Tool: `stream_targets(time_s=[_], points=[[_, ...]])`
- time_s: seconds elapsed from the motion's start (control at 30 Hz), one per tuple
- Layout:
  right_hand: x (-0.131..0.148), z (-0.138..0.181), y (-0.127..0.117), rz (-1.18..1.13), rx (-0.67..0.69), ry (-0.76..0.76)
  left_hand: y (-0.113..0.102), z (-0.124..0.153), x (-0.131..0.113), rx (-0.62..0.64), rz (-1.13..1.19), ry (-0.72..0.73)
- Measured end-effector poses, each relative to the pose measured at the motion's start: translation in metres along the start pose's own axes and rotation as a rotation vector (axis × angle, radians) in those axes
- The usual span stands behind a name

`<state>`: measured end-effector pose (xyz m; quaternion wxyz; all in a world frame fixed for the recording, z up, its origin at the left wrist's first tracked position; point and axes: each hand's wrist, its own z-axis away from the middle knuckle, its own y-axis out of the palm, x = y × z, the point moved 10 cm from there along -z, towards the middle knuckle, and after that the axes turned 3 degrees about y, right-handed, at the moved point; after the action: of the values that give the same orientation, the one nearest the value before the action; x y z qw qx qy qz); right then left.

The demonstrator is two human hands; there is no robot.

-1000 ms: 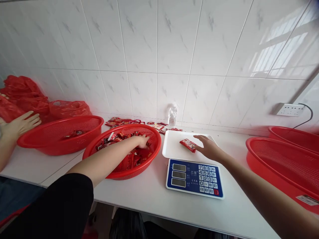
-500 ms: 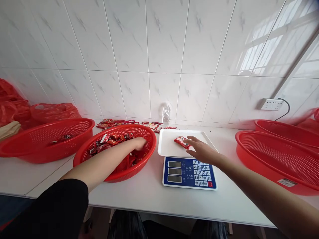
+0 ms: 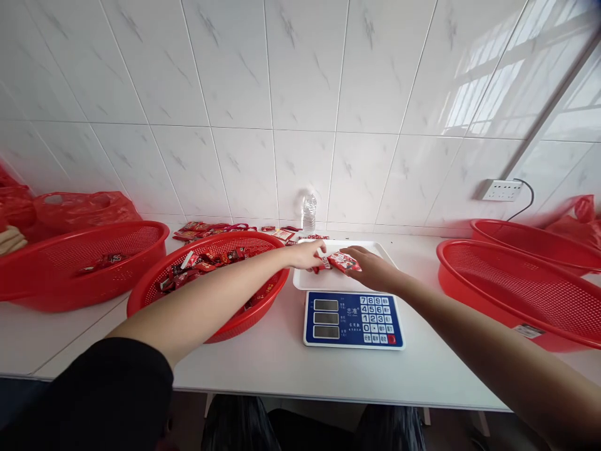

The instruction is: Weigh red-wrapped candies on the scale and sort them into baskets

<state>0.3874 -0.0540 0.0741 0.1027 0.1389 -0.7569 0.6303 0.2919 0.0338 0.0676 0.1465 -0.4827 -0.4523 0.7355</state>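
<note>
A blue-faced electronic scale (image 3: pixel 353 318) with a white weighing tray (image 3: pixel 375 249) stands on the white counter. My left hand (image 3: pixel 307 254) reaches over the tray's left edge, fingers closed on a red candy packet (image 3: pixel 320 264). My right hand (image 3: pixel 367 265) is over the tray too, pinching another red candy packet (image 3: pixel 344 262). The two hands almost touch. Just left of the scale sits a red mesh basket (image 3: pixel 263 297) holding several red wrapped candies.
A second red basket (image 3: pixel 75 285) with a few candies stands at far left, red plastic bags (image 3: pixel 79 210) behind it, and another person's fingers (image 3: pixel 9 239) show at its edge. Two empty red baskets (image 3: pixel 511 294) lie at right. A water bottle (image 3: pixel 308 213), loose packets and a wall socket (image 3: pixel 500 189) are by the tiled wall.
My left hand left the middle basket and came over to the scale tray with a packet. My right hand stayed at the tray and took hold of the packet there. The view swung right.
</note>
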Motion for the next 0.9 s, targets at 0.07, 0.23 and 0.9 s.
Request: stream_targets(time_s=[0.07, 0.23, 0.9], points=[[0.008, 0.002, 0.008, -0.002, 0.033, -0.023, 0.021, -0.009, -0.009, 0.066, 0.018, 0.069], [0.010, 0.007, 0.024, 0.049, 0.129, -0.062, -0.022, -0.015, 0.009, -0.166, 0.058, 0.066], [0.005, 0.019, 0.018, -0.019, 0.170, -0.016, -0.044, 0.066, 0.206, -0.162, -0.454, -0.494]])
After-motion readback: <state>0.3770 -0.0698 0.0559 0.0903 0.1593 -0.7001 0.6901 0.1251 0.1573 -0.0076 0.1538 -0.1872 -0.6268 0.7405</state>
